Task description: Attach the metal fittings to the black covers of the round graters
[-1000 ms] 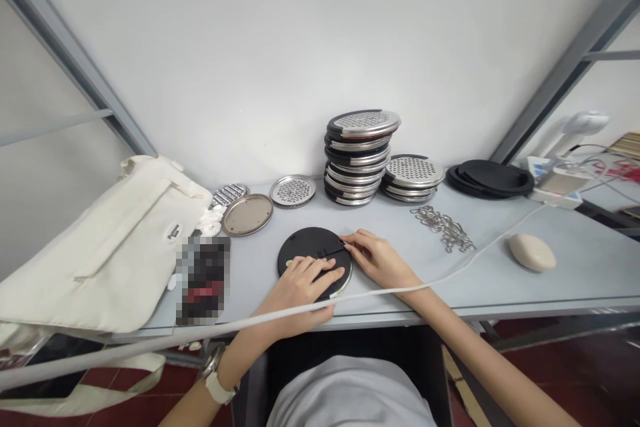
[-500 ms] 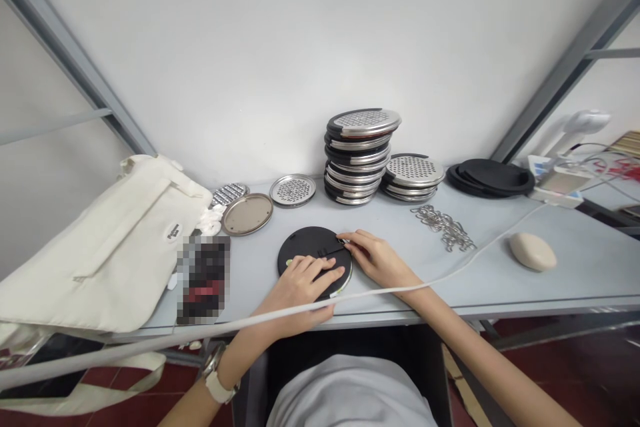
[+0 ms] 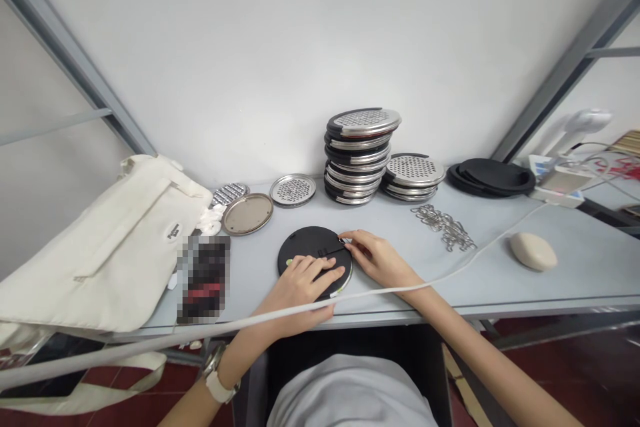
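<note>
A black round disc (image 3: 307,240) with a narrow slot lies on the desk in front of me. My left hand (image 3: 305,283) holds it, fingers spread over its top and the thumb by its near edge. At the disc's right rim, my right hand (image 3: 377,257) pinches a small metal clip (image 3: 342,239), mostly hidden by the fingertips. A green spot (image 3: 289,261) shows on the disc, and a pale label (image 3: 341,288) along its lower right edge. To the right lies a pile of small metal clips (image 3: 443,227).
Behind stand a tall stack of round graters (image 3: 357,160) and a shorter grater stack (image 3: 413,177). Black round trays (image 3: 493,177) and a beige mouse-shaped object (image 3: 533,251) lie right. Loose metal discs (image 3: 247,213) and a white bag (image 3: 110,233) are left. A white cable (image 3: 453,273) crosses over both forearms.
</note>
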Motion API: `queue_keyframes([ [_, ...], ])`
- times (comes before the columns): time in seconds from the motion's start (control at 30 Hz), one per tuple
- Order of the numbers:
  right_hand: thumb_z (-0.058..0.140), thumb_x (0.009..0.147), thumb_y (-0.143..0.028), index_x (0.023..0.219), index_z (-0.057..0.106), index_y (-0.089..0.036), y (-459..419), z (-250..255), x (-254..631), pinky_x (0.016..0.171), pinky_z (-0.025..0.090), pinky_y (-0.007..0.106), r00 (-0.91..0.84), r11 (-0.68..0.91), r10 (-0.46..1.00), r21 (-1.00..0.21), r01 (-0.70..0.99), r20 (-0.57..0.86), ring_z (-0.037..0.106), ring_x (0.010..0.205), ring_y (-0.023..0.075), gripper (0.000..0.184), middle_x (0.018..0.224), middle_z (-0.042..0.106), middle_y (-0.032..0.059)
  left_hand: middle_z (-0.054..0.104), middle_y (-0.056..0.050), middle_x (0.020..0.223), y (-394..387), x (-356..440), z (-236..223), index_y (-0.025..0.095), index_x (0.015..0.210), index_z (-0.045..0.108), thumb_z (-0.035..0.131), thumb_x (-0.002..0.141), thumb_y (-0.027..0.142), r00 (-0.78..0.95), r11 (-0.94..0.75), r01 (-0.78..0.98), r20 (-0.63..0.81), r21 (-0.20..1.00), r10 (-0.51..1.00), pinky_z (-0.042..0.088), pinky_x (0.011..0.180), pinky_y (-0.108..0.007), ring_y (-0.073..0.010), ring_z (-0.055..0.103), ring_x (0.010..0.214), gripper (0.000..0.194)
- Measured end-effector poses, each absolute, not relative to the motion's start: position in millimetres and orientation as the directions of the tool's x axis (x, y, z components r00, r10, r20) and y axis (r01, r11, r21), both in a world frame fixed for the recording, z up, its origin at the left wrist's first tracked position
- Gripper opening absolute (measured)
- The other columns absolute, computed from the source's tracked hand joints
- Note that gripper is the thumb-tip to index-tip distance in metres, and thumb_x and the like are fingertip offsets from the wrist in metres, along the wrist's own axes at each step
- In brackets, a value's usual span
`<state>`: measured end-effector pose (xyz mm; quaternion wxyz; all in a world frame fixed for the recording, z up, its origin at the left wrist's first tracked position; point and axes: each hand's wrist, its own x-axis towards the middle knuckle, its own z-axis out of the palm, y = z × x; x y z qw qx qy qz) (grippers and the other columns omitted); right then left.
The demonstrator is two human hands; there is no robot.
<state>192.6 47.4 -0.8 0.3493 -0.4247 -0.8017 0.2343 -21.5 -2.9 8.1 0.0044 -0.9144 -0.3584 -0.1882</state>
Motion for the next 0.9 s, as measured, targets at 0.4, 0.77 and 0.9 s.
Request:
queue_keyframes([
  [0.4,0.042,0.092,-0.025,0.114,0.058,-0.017,47.4,-0.2,194.1,0.066,0.046,0.025,-0.398,0.470,0.872,-0.714,0.519,0.285,0.061,0.068,0.0154,0.029,0.082,0.067,0.0059,0.053,-0.006,0.128,-3.0,-21.4,7.6,0.025,0.129,0.050,0.057,0.081,0.026,0.674,-0.741,0.655,0.328,0.147,0.662,0.037,0.097,-0.042,-0.0242,0.051,0.111,0.049],
  [0.77,0.040,0.093,-0.025,0.113,0.057,-0.017,47.2,1.3,193.4,0.066,0.045,0.025,-0.404,0.478,0.868,-0.703,0.527,0.288,0.062,0.068,0.0159,0.028,0.079,0.068,0.0054,0.052,-0.005,0.129,-3.0,-21.9,6.8,0.025,0.129,0.049,0.056,0.082,0.026,0.675,-0.742,0.653,0.327,0.154,0.662,0.035,0.098,-0.042,-0.0237,0.050,0.111,0.048],
  [0.9,0.040,0.093,-0.023,0.112,0.056,-0.015,47.0,1.5,192.5,0.067,0.045,0.024,-0.397,0.476,0.871,-0.692,0.543,0.288,0.062,0.069,0.0155,0.027,0.080,0.067,0.0058,0.053,-0.005,0.128,-2.9,-21.6,7.2,0.025,0.128,0.050,0.057,0.081,0.026,0.675,-0.744,0.651,0.334,0.149,0.658,0.036,0.097,-0.042,-0.0235,0.050,0.110,0.048],
])
